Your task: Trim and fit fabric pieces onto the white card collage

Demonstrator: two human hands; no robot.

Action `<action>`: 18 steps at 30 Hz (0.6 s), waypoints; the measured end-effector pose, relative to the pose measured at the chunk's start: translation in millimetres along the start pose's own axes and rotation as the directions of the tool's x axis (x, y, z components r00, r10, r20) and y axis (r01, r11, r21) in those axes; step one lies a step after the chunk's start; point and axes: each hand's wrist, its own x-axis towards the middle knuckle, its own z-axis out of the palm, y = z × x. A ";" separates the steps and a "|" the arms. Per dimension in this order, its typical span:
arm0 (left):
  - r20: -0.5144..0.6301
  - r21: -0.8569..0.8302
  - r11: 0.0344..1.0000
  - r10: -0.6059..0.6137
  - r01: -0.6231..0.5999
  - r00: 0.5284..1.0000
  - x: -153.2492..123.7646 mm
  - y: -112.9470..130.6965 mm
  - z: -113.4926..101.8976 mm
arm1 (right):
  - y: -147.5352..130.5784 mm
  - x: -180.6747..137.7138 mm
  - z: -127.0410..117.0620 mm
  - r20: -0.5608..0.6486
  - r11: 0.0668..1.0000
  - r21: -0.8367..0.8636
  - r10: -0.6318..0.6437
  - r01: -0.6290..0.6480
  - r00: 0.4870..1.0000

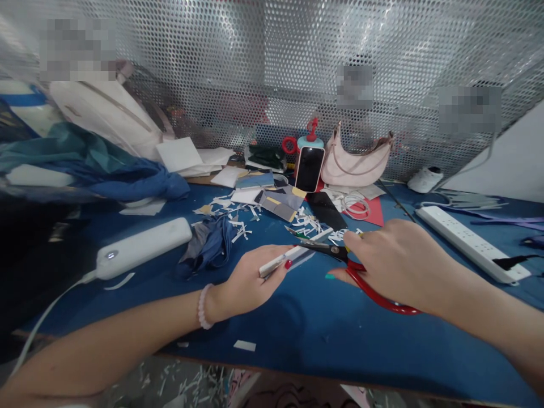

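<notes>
My left hand (250,277) is closed on a narrow folded strip, white on top (272,265), pinched between thumb and fingers; its exact kind I cannot make out. Red-handled scissors (369,289) are in my right hand (395,260), with fingers around the grips. Their dark blades reach left to the strip, just beyond my left fingertips, and appear parted around it. White paper scraps (312,224) lie behind the blades. A crumpled blue cloth (212,241) sits left of my left hand.
A white power strip (471,243) lies at right, a corded white device (144,246) at left. Behind are a propped phone (310,169), a dark phone (326,209), a pink handbag (357,164) and grey-blue fabric pieces (280,201). A perforated metal screen (238,62) stands at the back.
</notes>
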 end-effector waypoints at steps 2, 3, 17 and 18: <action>-0.012 0.008 1.000 0.008 -0.007 1.000 -0.3 0.0 0.2 | 0.5 -0.2 -1.3 0.000 1.000 0.002 -0.008 0.008 1.000; -0.017 0.003 1.000 0.015 -0.015 1.000 -0.4 0.0 0.4 | 0.8 -0.2 -2.1 0.000 1.000 0.005 -0.012 0.012 1.000; -0.051 0.010 0.998 0.054 -0.054 0.997 2.3 1.4 0.4 | -0.9 1.2 -1.7 -0.025 1.000 -0.025 -0.019 0.018 1.000; -0.056 0.009 0.998 0.061 -0.060 0.997 2.1 1.2 0.5 | -0.9 1.1 -1.4 -0.017 1.000 -0.023 -0.018 0.017 1.000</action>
